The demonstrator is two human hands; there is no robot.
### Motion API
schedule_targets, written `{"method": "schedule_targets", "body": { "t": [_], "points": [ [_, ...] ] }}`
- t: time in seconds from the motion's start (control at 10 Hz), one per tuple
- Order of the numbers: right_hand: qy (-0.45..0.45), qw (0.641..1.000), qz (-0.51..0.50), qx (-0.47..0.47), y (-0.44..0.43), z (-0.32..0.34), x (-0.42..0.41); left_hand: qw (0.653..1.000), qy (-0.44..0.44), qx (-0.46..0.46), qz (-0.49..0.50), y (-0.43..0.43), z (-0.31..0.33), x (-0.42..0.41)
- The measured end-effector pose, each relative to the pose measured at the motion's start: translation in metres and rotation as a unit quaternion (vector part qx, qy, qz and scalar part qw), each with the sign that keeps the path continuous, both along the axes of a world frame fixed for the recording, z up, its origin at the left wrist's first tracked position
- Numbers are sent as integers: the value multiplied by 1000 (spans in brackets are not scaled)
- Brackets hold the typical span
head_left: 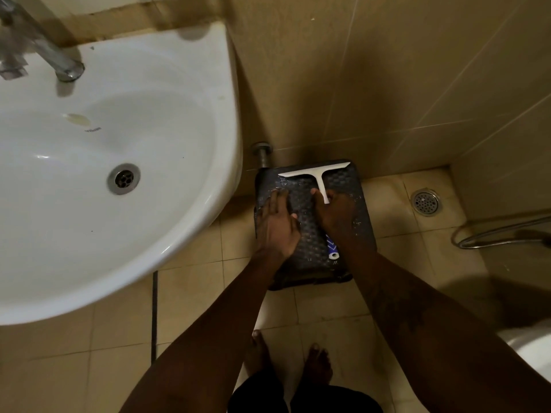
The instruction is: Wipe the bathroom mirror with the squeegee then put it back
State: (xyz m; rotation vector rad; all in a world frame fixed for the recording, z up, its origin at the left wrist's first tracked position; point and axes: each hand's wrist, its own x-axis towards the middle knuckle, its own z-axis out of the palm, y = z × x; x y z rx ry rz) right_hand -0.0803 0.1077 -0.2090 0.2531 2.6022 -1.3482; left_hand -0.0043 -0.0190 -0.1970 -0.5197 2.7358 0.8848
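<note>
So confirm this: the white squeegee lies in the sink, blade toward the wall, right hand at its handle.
Wrong about the place. The head view shows the squeegee lying on the dark woven stool on the floor beside the sink, not in it. The rest holds: its blade is toward the wall, and the right hand is at its handle.

White plastic squeegee (pixel 318 177), T-shaped: long thin blade bar across the top, short straight handle running down from its middle. Lies flat on top of a dark woven stool (pixel 301 263), near the far edge by the wall. Blade bar slightly tilted, right end higher. Handle end touched by the fingers of the right hand (pixel 334 213).
</note>
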Motion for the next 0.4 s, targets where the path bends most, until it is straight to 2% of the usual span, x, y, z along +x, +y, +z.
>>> {"method": "schedule_targets", "body": {
  "t": [0.1, 0.2, 0.4],
  "points": [
    [-15, 1000, 3, -12, 4, 3, 0, 1000, -1, 5, 3, 3, 6, 1],
    [-31, 998, 47, 1, 12, 27, 4, 1000, -5, 7, -3, 6, 31, 4],
    [47, 996, 65, 40, 20, 105, 10, 999, 31, -17, -21, 19, 104, 1]
  ]
}}
